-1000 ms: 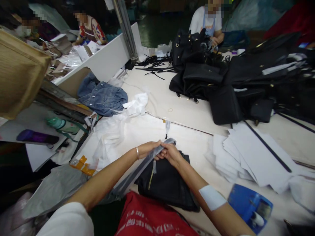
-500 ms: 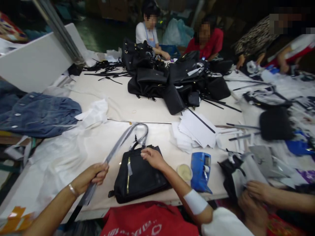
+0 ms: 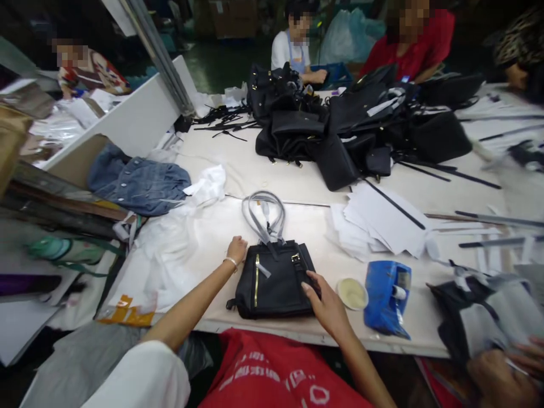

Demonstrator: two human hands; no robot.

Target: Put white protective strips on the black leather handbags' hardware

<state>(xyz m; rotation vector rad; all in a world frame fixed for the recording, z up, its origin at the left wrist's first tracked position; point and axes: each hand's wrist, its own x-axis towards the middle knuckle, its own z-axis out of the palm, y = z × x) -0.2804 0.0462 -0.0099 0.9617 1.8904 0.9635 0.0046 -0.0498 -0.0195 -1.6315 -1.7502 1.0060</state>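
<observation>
One bag [image 3: 278,286] lies near the table's [image 3: 308,224] front edge in the head view. The left hand [image 3: 237,249] curls by its upper left corner, hold unclear; the right hand [image 3: 326,299], half open, meets its right edge without clasping. Positioning seems in hand; turning it would call for firmer grips.

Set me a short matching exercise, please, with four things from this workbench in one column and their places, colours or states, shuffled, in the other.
1. Nearest bag
2. Denim garment
3. Bottle with a strap
4. Paper sheets

A. Green, towards the left edge of the view
B. Loosely fanned, with a black strip lying across
C. Between the left hand and the right hand
D. Blue, with pale buttons

Pairs: 1-C, 2-D, 3-A, 4-B
</observation>
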